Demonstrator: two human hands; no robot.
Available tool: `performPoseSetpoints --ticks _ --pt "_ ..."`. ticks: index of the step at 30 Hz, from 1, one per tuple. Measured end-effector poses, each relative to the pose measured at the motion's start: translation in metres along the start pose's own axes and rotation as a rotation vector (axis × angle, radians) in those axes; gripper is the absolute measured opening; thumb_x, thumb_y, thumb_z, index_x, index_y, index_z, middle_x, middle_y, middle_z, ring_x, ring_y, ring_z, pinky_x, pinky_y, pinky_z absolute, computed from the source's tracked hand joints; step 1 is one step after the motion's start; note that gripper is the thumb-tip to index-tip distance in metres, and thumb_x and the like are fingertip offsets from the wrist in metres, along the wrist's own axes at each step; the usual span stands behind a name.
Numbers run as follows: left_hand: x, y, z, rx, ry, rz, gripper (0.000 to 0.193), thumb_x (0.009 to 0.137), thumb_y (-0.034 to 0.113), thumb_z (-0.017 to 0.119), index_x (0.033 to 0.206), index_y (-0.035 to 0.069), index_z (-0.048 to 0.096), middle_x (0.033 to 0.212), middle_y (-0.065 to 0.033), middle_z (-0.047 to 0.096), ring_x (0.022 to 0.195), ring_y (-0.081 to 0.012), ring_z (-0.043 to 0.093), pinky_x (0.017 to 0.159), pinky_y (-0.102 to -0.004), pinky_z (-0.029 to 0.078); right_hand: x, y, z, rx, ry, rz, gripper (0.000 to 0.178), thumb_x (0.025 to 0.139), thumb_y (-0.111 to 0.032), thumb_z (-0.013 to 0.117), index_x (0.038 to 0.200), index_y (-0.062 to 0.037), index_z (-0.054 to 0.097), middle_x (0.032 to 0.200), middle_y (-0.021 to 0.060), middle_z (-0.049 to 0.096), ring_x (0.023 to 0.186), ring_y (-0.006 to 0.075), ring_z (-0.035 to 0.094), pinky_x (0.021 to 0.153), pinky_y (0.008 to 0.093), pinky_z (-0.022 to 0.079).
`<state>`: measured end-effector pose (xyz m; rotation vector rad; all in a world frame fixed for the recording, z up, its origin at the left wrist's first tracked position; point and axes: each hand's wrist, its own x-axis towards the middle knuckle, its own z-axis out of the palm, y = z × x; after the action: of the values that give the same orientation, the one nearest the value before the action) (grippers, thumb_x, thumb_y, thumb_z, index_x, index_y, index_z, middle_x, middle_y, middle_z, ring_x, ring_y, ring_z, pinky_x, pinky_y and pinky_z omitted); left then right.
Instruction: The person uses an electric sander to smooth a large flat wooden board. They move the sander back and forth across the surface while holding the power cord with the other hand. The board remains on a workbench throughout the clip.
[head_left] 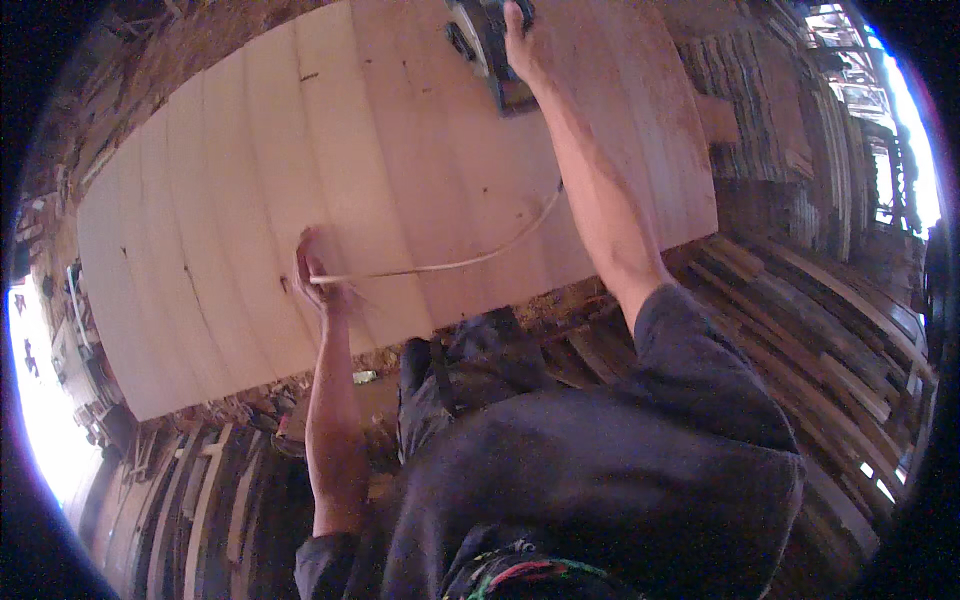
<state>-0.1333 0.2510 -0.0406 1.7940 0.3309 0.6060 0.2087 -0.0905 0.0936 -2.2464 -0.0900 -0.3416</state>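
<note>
Pale wood, glued up from several boards into one broad panel (300, 180), lying flat across the middle of the view; stiff, likely heavy and awkward for one person, best gripped at the long edges, smooth enough for a tool to slide on. Dark power tool (487, 45), probably a sander or planer, sitting on the panel near its far edge, hard-bodied, likely weighty, best held by the top handle. Right hand (520, 40) reaching out to it with a straight arm, wrapped over the top of the tool; fingers mostly hidden behind the body, seemingly curled closed on it. Pale cord (450, 264) trailing from the tool side back across the wood, limp and light, easy to snag. Left hand (315, 275) resting on the panel near its close edge, fingers drawn together and pinched around the cord's near end. Stacked planks (820, 330) lying below to the right, scrap and offcuts (200, 480) lower left
</note>
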Motion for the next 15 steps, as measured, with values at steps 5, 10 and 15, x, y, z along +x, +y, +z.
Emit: performPoseSetpoints --ticks 5,10,15 --pt "0.004 -0.031 0.006 -0.233 0.055 -0.082 0.062 0.110 0.052 0.051 0.134 -0.004 0.066 0.133 -0.0177 0.071 0.127 -0.0307 0.064 0.114 -0.0470 0.046 -0.173 -0.016 -0.056 0.146 0.020 0.149 0.065 0.109 -0.055 0.052 0.131 0.0050 0.064 0.123 0.0284 0.070 0.114 0.0475 0.066 0.098 0.0519 0.052" --pt "0.004 -0.007 0.013 0.084 -0.009 0.081 0.061 0.113 0.048 0.044 0.133 -0.005 0.066 0.132 -0.0197 0.071 0.127 -0.0321 0.065 0.114 -0.0457 0.046 -0.402 -0.030 -0.148 -0.023 0.001 0.409 0.046 0.110 -0.039 0.054 0.133 -0.0008 0.065 0.113 0.0209 0.075 0.099 0.0389 0.074 0.087 0.0464 0.057" --pt "0.004 -0.015 0.012 0.140 -0.050 0.117 0.053 0.114 0.039 0.043 0.132 -0.004 0.067 0.135 -0.0219 0.069 0.131 -0.0325 0.062 0.115 -0.0454 0.044 -0.542 -0.029 -0.198 -0.017 -0.079 0.503 0.034 0.109 -0.027 0.054 0.125 0.0003 0.065 0.088 0.0150 0.073 0.069 0.0310 0.069 0.064 0.0433 0.052"
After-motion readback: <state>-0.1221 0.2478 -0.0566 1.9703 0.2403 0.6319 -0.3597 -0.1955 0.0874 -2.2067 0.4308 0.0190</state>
